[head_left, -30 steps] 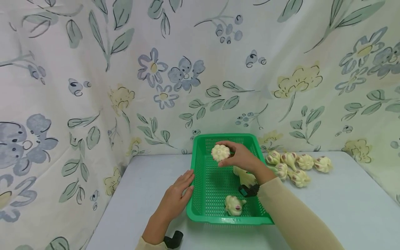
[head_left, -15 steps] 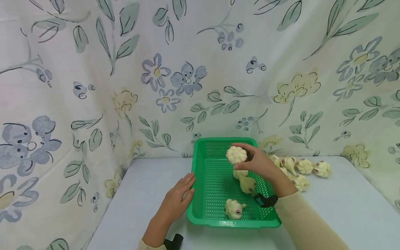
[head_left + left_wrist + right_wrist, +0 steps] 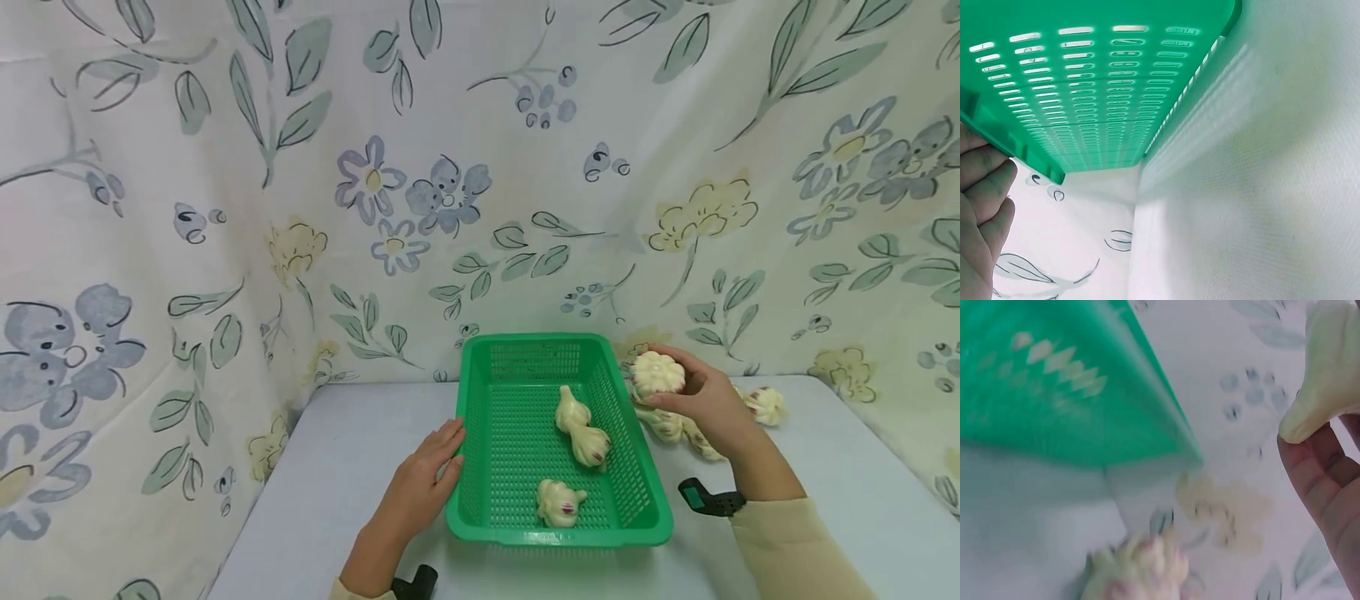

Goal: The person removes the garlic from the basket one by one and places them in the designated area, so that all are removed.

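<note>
My right hand (image 3: 708,404) holds a garlic bulb (image 3: 657,377) between thumb and fingers, just outside the basket's right rim and over the loose bulbs. In the right wrist view the stem of this garlic bulb (image 3: 1329,369) points down at the fingertips. A green plastic basket (image 3: 558,537) sits in the middle of the table. Inside it lie three garlic bulbs: one with its stem up (image 3: 572,410), one touching it (image 3: 590,446) and one near the front (image 3: 559,503). My left hand (image 3: 420,475) rests with straight fingers at the basket's left rim, also seen from below by the left wrist camera.
Several loose garlic bulbs (image 3: 766,406) lie right of the basket, partly hidden behind my right hand. A floral cloth (image 3: 480,283) hangs behind the white table (image 3: 360,450). Each wrist wears a black strap, the right strap (image 3: 711,500) in plain sight.
My right hand has carried the garlic bulb from above the basket rightward, past the right rim. The basket's bulbs have come fully into sight. My left hand stays at the left rim.
</note>
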Available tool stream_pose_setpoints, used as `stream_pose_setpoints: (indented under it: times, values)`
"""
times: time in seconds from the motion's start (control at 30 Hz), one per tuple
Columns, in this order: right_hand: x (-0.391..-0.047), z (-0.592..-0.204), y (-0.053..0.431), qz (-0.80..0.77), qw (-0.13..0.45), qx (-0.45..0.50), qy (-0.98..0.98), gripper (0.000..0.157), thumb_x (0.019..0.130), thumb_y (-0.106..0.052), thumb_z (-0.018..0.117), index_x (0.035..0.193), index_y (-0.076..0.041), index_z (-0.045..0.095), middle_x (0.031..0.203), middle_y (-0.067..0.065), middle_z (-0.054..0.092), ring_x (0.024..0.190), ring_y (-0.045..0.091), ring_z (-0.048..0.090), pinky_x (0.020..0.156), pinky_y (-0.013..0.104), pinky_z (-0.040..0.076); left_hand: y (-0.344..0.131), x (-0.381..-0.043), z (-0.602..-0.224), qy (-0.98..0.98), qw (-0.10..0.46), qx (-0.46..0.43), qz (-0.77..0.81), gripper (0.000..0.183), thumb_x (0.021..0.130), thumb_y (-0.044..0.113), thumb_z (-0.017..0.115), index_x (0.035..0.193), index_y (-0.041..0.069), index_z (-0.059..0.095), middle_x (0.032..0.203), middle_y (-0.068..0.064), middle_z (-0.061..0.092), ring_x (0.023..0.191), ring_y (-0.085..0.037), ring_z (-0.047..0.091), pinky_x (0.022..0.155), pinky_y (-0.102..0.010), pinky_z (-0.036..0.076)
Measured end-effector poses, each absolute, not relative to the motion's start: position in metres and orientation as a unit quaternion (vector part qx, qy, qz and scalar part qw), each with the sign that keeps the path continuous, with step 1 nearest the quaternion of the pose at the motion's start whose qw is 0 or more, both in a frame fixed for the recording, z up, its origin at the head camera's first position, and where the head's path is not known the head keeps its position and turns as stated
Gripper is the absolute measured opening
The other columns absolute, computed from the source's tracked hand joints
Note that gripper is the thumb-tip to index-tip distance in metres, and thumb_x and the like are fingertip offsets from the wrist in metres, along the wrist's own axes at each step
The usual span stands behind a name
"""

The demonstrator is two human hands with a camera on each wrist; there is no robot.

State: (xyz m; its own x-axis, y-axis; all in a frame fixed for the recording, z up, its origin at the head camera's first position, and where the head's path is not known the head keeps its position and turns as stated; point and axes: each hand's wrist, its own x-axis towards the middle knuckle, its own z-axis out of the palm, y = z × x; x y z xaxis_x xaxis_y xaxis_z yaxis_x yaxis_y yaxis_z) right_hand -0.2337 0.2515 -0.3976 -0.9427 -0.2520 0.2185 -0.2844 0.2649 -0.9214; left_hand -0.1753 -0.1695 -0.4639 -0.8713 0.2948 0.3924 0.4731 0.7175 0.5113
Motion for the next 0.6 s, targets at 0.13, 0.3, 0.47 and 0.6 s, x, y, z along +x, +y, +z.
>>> stream_pose_setpoints:
  times: [0.13,0.3,0.47,0.6]
  values:
    - [-0.226,-0.411,0.275,0.576,0.033,0.133,-0.806,0.07,0.095,-0.013,0.067,0.155,-0.022,0.033,0.142,-0.013,0.041,0.113,-0.007,0.051,0.081,0.016,0.054,-0.169,-0.175,-0.464,-0.914,0.14,-0.21,-0.317,0.044,0.103,0.028,0.052,0.142,0.008,0.053,0.154,0.001,0.043,0.143,-0.017,0.038,0.116,-0.042,0.035]
    - [-0.218,-0.428,0.305,0.596,0.049,0.077,-0.798,0.069,0.094,-0.014,0.067,0.155,-0.025,0.034,0.134,-0.018,0.045,0.113,-0.013,0.049,0.082,0.007,0.049,-0.169,-0.175,-0.465,-0.915,0.139,-0.208,-0.317,0.043,0.103,0.028,0.052,0.143,0.009,0.053,0.154,0.001,0.043,0.143,-0.016,0.038,0.116,-0.042,0.036]
    - [-0.208,-0.445,0.333,0.604,0.047,0.024,-0.795,0.07,0.096,-0.02,0.065,0.156,-0.028,0.029,0.15,-0.01,0.035,0.125,-0.01,0.04,0.084,0.0,0.041,-0.168,-0.174,-0.464,-0.916,0.134,-0.203,-0.32,0.044,0.104,0.029,0.05,0.143,0.01,0.053,0.155,0.003,0.042,0.143,-0.018,0.039,0.116,-0.044,0.036]
    - [-0.203,-0.458,0.346,0.619,0.045,-0.011,-0.784,0.072,0.097,-0.023,0.064,0.157,-0.031,0.026,0.16,-0.014,0.022,0.141,-0.003,0.025,0.097,0.0,0.034,-0.168,-0.174,-0.464,-0.916,0.126,-0.198,-0.325,0.045,0.104,0.032,0.049,0.144,0.011,0.052,0.155,0.004,0.041,0.143,-0.02,0.038,0.115,-0.046,0.036]
